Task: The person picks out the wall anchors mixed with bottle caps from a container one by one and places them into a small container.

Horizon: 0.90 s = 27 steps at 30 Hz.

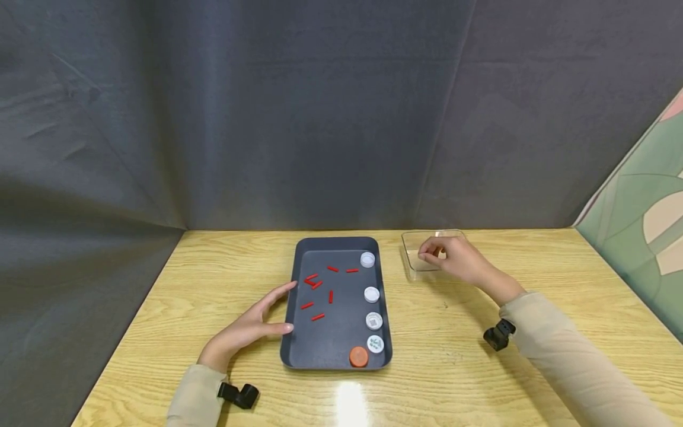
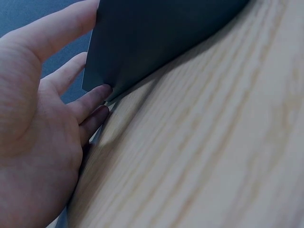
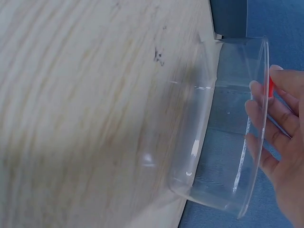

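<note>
One wide dark cloth (image 1: pixel 320 118) hangs behind the wooden table (image 1: pixel 437 385) I'm looking at, and a dark tray (image 1: pixel 320 350) lies near the middle of that table. Well apart from each other are the two hands: the left hand (image 1: pixel 248 326) has its fingers spread, thumb and forefinger touching the tray's left edge, while the right hand (image 1: pixel 453 255) is held over a clear container (image 1: pixel 413 274), just right of the tray. Down the tray's right side run four pale discs (image 1: pixel 372 295), with an orange disc (image 1: pixel 358 356) at the near end. Smallest are the red sticks (image 1: pixel 331 296), eight of them scattered loose over the tray's left and far parts, plus one red piece (image 3: pixel 271 89) pinched between the right thumb and fingertips, by the container's rim.
</note>
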### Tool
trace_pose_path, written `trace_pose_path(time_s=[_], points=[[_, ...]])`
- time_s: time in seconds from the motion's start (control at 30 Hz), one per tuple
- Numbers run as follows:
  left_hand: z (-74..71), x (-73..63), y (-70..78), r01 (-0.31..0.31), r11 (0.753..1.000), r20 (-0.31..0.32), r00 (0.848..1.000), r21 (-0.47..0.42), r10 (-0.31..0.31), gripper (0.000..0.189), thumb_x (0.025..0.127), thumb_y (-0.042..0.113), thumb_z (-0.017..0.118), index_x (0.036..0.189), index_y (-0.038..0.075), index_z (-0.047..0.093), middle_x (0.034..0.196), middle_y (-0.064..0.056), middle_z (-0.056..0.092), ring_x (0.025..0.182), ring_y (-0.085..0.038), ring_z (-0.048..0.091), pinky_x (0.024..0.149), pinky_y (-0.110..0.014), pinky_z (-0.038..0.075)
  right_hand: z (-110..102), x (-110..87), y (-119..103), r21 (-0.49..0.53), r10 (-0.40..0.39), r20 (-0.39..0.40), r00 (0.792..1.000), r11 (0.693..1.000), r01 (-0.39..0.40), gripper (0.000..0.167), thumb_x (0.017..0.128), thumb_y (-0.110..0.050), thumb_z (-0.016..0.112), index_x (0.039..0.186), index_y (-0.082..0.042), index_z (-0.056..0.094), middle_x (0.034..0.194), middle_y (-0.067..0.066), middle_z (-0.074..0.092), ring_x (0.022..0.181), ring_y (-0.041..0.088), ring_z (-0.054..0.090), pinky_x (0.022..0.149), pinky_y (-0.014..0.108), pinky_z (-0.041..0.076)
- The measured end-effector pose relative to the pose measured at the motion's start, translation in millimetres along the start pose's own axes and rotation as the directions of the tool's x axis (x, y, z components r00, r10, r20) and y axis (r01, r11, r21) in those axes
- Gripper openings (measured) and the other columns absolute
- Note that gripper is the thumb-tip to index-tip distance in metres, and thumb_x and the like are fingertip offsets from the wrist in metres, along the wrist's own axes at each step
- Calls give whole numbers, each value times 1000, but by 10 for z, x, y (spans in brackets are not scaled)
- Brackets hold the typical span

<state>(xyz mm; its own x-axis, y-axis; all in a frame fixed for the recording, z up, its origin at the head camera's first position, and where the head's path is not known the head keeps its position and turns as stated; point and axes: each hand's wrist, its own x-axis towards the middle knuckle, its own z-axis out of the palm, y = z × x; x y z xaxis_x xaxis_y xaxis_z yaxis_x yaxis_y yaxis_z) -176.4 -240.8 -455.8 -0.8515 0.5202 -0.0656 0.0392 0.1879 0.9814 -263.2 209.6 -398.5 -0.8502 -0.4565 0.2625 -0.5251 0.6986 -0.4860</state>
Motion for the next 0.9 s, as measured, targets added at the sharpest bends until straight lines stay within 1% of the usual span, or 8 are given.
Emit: trace_pose_path(time_s=[0.17,0.33,0.47,0.53,0.63,0.77,0.9], points=[[10,-8,11,9,1000,6,1000,-6,-9,84,89,16,74,158,25,27,164,-2,15,149,-28,5,115,-63,4,30,-22,26,-22,12,2,1000,1000,-12,10,95,-21,70,92,-12,73,82,-8,67,76,11,61,67,33,47],[16,-13,4,15,1000,9,1000,-4,-15,83,90,16,74,158,25,26,164,-3,14,149,-28,4,114,-64,4,39,-34,34,-22,5,-11,1000,1000,-5,7,93,-20,71,94,-13,73,87,-6,69,81,13,61,70,36,47],[23,-22,0,19,1000,7,1000,-4,-19,83,90,15,73,158,25,26,164,-3,14,149,-29,3,114,-64,3,39,-35,13,0,11,-5,1000,1000,-11,4,93,-17,72,94,-15,73,89,-6,69,84,15,62,74,42,48],[25,-23,-1,20,1000,6,1000,-4,-20,83,90,15,73,158,25,26,164,-3,14,149,-29,3,114,-64,3,36,-33,-11,12,11,-5,1000,1000,-11,3,93,-17,71,95,-15,73,89,-6,69,85,15,62,78,46,49],[25,-18,-2,16,1000,6,1000,0,-16,83,90,16,73,158,25,26,164,-3,14,149,-28,3,114,-64,3,27,-15,-59,16,5,-16,1000,1000,-5,4,93,-17,72,95,-14,74,88,-6,69,85,15,62,82,47,49],[18,-10,3,4,1000,7,1000,5,-4,83,90,16,73,158,25,26,164,-3,15,149,-28,4,114,-64,3,32,46,-146,11,-6,-30,1000,1000,6,4,92,-17,73,95,-14,74,88,-6,69,85,15,62,83,46,49],[10,-12,20,2,1000,5,1000,2,-2,83,90,16,73,158,25,26,164,-2,15,149,-28,5,114,-64,3,60,123,-254,48,-13,-24,1000,999,14,5,92,-14,72,96,-13,74,89,-5,68,85,15,62,83,45,49]])
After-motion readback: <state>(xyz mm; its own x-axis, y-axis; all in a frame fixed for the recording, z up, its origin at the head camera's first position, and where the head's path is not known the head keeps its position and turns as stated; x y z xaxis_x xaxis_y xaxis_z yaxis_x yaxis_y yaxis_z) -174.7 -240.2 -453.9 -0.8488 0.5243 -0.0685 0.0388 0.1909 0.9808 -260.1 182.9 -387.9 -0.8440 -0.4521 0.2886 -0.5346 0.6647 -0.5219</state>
